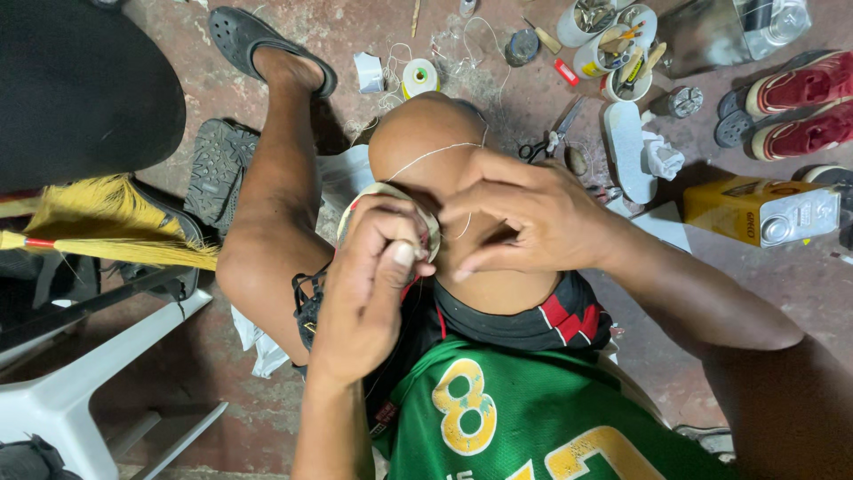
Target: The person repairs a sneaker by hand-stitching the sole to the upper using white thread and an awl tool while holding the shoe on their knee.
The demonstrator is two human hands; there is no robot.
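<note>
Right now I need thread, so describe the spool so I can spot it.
Start at the person's bare raised knee in the middle. Just beyond it, on the reddish concrete floor, sits a small round spool of pale thread. Unlike the white tubs of tools further right, it has a yellow-green rim.

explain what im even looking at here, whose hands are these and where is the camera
There is one picture, from a camera worn on a person's head, looking down at their own two bare hands and knees. The person sits low over a reddish floor. The left hand pinches something small beside a curved shoe piece propped against the knee. The right hand steadies it, and a white thread runs over the knee. On the floor lie scissors, a thread spool, cups of tools, a yellow can and red shoes.
</note>
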